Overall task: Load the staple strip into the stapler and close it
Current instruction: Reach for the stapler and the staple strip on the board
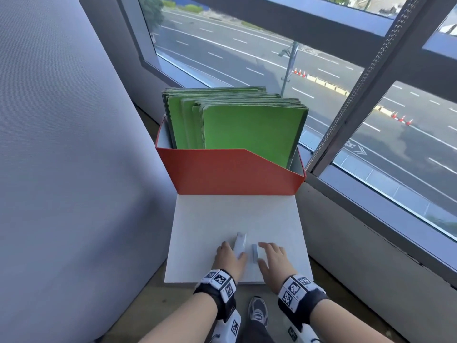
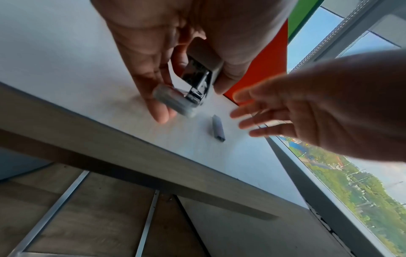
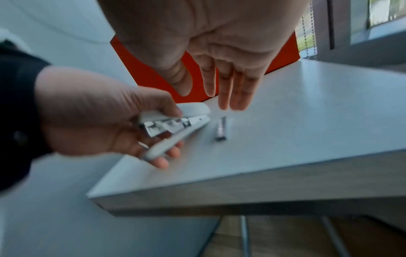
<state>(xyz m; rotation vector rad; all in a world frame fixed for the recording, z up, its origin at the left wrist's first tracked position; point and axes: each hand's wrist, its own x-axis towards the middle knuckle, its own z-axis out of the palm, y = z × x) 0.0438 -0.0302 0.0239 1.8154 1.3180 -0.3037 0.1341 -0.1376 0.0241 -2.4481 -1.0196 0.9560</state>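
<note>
A white stapler (image 1: 240, 245) sits near the front of the white table (image 1: 210, 231), and my left hand (image 1: 232, 251) grips its rear end. In the left wrist view the fingers and thumb of my left hand (image 2: 191, 102) curl round the stapler (image 2: 197, 78), whose dark metal magazine shows. The right wrist view shows the stapler (image 3: 175, 125) slightly parted, the shiny magazine between white top and base. A short grey staple strip (image 1: 255, 253) lies flat just right of it, untouched. My right hand (image 1: 265, 253) hovers open beside the strip (image 3: 221, 128), fingers straight.
An orange file box (image 1: 230, 172) full of green folders (image 1: 247, 127) stands at the table's far edge. A window frame (image 1: 371, 219) runs along the right, a grey panel (image 1: 61, 144) along the left. The table's front edge (image 1: 222, 283) is just behind my wrists.
</note>
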